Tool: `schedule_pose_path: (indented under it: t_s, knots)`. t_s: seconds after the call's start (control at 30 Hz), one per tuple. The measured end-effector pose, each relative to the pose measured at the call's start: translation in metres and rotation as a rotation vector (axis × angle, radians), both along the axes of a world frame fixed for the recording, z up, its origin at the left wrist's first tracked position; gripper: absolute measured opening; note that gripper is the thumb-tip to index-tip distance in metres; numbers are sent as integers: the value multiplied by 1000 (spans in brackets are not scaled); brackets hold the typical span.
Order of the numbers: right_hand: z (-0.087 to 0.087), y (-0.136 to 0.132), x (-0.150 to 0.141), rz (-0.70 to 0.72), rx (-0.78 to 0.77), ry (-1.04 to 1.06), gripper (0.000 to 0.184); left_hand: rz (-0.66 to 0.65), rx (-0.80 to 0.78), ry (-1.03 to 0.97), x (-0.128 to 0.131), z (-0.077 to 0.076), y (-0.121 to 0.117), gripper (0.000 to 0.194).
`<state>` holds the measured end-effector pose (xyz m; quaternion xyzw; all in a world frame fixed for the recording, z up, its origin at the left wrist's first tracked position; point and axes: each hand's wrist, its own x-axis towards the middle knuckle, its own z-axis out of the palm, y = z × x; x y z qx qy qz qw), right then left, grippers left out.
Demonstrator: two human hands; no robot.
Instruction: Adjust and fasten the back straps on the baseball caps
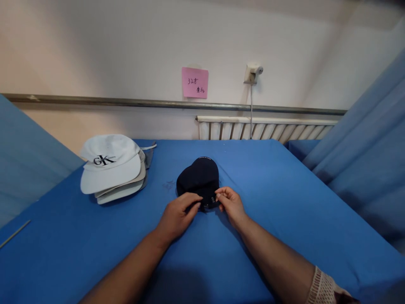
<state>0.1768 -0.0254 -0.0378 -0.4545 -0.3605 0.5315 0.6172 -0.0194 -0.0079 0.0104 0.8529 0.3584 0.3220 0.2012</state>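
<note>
A black baseball cap (198, 177) lies on the blue-covered table in front of me, its brim pointing away. My left hand (180, 213) pinches the near left edge of the cap between thumb and fingers. At the near right edge, beside a small shiny buckle (213, 199) on the cap's strap, my right hand (230, 204) has its fingertips closed on the cap. The exact bit of strap under my fingers is too small to make out.
To the left sits a stack of caps, a white cap (110, 162) with black letters on top. A thin stick (15, 233) lies at the table's (268, 253) left edge. Blue curtains (367, 156) hang at both sides. Behind are a metal rail (142, 102), a radiator (234, 128) and a pink note (195, 83).
</note>
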Motion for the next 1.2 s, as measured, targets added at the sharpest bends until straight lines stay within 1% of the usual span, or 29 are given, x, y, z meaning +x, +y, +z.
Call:
schedule_pose_path:
  t_s: [0.07, 0.23, 0.37, 0.4, 0.47, 0.53, 0.57, 0.63, 0.7, 0.77, 0.83, 0.9, 1.0, 1.1, 1.2]
  knots:
    - [2, -2, -1, 31, 24, 12, 19, -71, -9, 78, 6, -3, -3, 23]
    - [4, -8, -5, 123, 70, 0, 21, -132, -65, 158, 13, -8, -5, 24]
    - [5, -10, -9, 187, 81, 11, 24, -163, -146, 128, 14, -6, -3, 12]
    - [5, -10, -10, 189, 87, 26, 25, -159, -176, 103, 13, -5, -2, 11]
    - [5, -8, -8, 146, 79, 77, 27, -127, -252, 24, 11, -4, 1, 11]
    - [5, -7, -5, 88, 2, 128, 31, -54, -348, -79, 7, -4, 6, 11]
    - [6, -6, -3, 88, -66, 144, 33, -15, -400, -128, 4, -5, 9, 12]
    - [7, -7, 1, 172, -218, 164, 34, 48, -492, -214, -1, -6, 15, 15]
    - [10, -10, 3, 312, -335, 208, 32, 89, -554, -280, -4, -8, 19, 18]
    - [13, -14, 1, 419, -392, 301, 30, 110, -587, -327, -5, -9, 21, 18]
    - [14, -15, -5, 451, -408, 430, 29, 100, -613, -356, -3, -8, 20, 18]
    - [13, -13, -11, 404, -411, 572, 25, 71, -634, -373, 0, -7, 18, 17]
    - [8, -8, -19, 255, -408, 711, 17, 51, -646, -386, 5, -3, 15, 16]
    - [5, -4, -23, 142, -382, 725, 20, 61, -658, -384, 8, -1, 13, 16]
    - [7, -5, -24, 102, -320, 679, 27, 54, -686, -375, 9, -1, 13, 16]
